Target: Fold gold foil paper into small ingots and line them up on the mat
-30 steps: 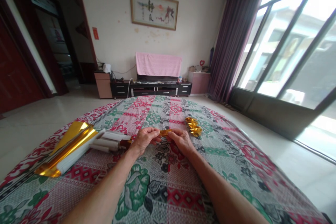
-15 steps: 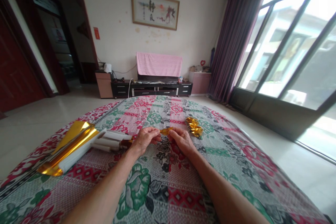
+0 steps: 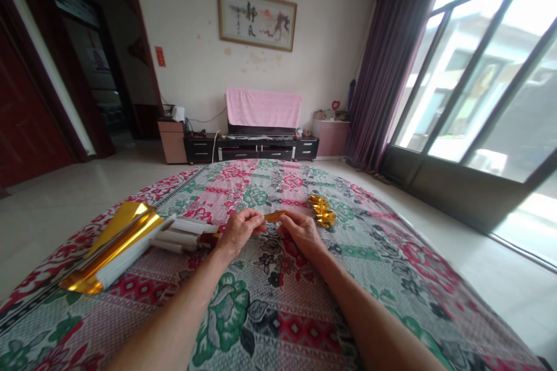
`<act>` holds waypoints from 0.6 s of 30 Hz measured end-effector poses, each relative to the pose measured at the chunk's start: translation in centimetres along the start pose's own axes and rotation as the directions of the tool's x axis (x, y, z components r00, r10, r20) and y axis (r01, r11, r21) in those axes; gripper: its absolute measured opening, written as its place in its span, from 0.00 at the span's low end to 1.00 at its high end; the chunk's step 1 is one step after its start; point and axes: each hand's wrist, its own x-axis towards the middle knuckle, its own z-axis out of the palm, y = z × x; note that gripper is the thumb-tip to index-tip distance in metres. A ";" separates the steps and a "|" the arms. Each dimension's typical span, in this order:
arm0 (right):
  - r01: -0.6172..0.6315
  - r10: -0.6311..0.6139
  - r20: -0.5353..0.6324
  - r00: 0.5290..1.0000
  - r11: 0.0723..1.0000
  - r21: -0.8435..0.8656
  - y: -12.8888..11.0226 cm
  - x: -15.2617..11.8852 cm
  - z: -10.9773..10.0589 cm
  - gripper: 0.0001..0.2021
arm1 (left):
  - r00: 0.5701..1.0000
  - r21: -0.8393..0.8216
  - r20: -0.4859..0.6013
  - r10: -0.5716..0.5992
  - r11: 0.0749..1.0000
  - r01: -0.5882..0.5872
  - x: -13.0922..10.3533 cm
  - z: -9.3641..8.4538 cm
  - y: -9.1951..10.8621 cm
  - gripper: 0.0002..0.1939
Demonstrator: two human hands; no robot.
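Note:
A small strip of gold foil [image 3: 274, 217] is stretched between my two hands above the patterned cloth. My left hand [image 3: 242, 232] pinches its left end between thumb and fingers. The right end is pinched by my right hand [image 3: 302, 233]. Several crumpled gold foil pieces [image 3: 322, 211] lie in a row just beyond my right hand. To the left of my left hand rest several pale rolls [image 3: 180, 236], with a darker gold-brown end partly behind that hand. A larger sheet of gold foil [image 3: 122, 246], loosely rolled with a white side, lies farther left.
The round table wears a floral cloth [image 3: 308, 327] in red, green and grey. Beyond its far edge stand a low black cabinet [image 3: 256, 151] and a pink towel [image 3: 263, 107] draped over something. A purple curtain [image 3: 387, 64] and glass panels are at the right.
The foil between my hands looks flatter and straighter than before. Both hands have barely moved and keep their pinch.

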 end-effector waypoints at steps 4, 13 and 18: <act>-0.039 0.044 -0.017 0.999 0.973 0.226 0.2 0.0 0.1 0.21 | 0.997 0.088 -0.022 0.072 0.994 -0.070 0.2 0.0 -0.3 0.10; -0.025 0.021 0.016 1.000 0.961 0.277 0.3 0.0 -0.1 0.19 | 0.996 0.148 -0.008 0.089 0.985 -0.087 0.1 0.1 -0.3 0.09; -0.030 0.028 0.012 1.000 0.957 0.289 0.1 -0.1 -0.1 0.17 | 0.998 0.069 0.026 0.059 0.996 -0.061 -0.1 0.2 0.0 0.15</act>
